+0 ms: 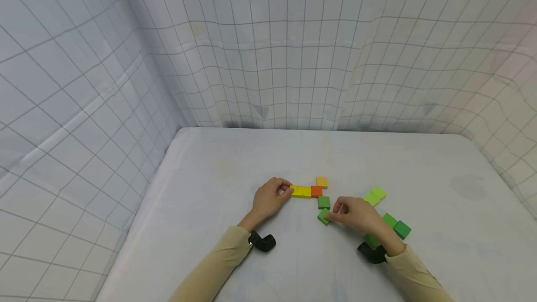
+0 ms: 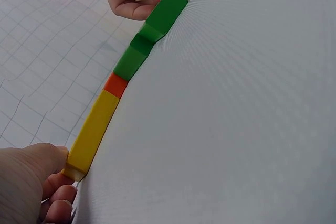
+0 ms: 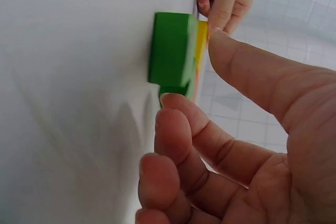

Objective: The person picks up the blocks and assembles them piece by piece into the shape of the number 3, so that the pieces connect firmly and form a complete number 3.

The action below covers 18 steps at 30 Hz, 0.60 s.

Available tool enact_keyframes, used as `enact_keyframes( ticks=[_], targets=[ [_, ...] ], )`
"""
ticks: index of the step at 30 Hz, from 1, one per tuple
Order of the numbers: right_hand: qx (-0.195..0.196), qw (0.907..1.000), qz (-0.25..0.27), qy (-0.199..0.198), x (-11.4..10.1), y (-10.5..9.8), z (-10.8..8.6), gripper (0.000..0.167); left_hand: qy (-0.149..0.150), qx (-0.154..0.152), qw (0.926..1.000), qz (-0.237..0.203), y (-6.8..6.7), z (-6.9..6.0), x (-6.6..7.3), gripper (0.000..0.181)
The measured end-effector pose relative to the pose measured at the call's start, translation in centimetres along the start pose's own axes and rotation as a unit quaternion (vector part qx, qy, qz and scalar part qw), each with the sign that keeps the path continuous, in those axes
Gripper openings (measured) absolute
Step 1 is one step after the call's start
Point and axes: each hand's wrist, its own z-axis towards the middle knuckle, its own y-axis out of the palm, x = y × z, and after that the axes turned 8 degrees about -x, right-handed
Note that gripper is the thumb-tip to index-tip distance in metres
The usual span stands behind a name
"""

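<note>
Green block lies angled beside the right hand, its fingers parted and loose; farther on, the left hand pinches the end of yellow blocks abutting an orange block. Counter room stretches to its far edge.

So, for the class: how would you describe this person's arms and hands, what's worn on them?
Long beige sleeves cover both forearms. A black, bent device sits at each wrist. Left hand and right hand are ungloved.
</note>
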Motion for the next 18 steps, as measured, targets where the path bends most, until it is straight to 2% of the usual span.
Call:
enact_keyframes(
  ticks=[3,7,14,18],
  targets=[
    [0.000,0.9997,-0.012,-0.023,0.3,-1.0,-0.7,0.025,-0.003,-0.002,1.0000,0.000,-0.1,0.0,0.1,0.019],
    [-0.025,0.9973,-0.015,-0.068,1.5,-3.0,-2.3,0.021,-0.001,-0.004,1.0000,0.000,-0.2,0.0,0.3,0.020],
    [-0.077,0.9960,-0.011,-0.044,4.6,-5.5,-5.5,0.022,0.001,-0.003,1.0000,0.003,-0.1,0.0,0.2,0.020],
    [-0.124,0.9903,0.016,-0.060,6.2,-5.8,-6.6,0.031,-0.002,-0.003,1.0000,0.002,-0.1,0.0,0.1,0.020]
  ],
)
